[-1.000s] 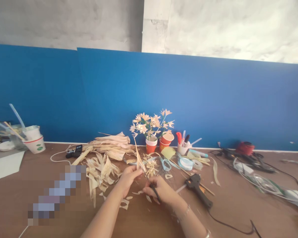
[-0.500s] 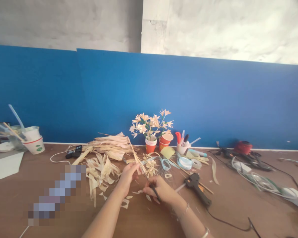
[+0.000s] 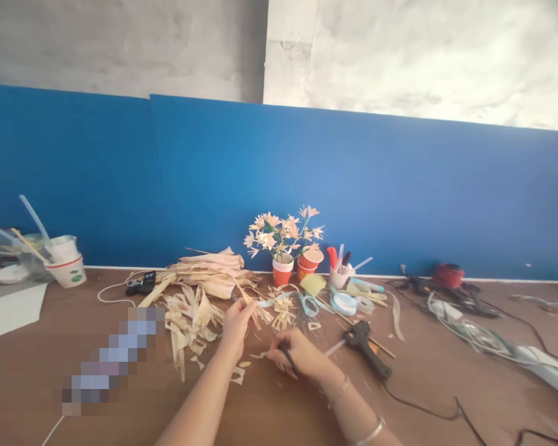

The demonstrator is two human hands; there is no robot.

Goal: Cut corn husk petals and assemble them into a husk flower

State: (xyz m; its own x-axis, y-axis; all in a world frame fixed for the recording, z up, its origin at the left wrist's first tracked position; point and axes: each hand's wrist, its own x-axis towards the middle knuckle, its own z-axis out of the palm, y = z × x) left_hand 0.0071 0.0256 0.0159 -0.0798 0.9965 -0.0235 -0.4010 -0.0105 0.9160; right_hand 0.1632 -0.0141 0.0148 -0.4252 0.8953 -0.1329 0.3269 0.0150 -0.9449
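Fingers pinched, my left hand (image 3: 236, 322) holds a pale strip of dried husk (image 3: 245, 296) at the middle of the table. Just right of it, my right hand (image 3: 297, 354) is wrapped round dark scissors (image 3: 286, 353), whose tips point up and left towards the left hand. Dried husks (image 3: 214, 272) are piled behind and left of my left hand, with crumpled pieces (image 3: 190, 316) in front of the pile. Cut husk flowers (image 3: 283, 313) and small scraps (image 3: 237, 375) lie around the hands.
Husk flowers (image 3: 288, 230) stand in a red cup (image 3: 283, 272) at the back. A white cup (image 3: 338, 277) holds pens. A black glue gun (image 3: 367, 348) lies right, its cable running forward. Tape rolls (image 3: 344, 303), cables (image 3: 483, 341) and a left-side cup (image 3: 68, 272) are also there.
The left hand has moved slightly left, and the held strip is lower. The scissors' tips are farther from the strip. The view has shifted slightly.
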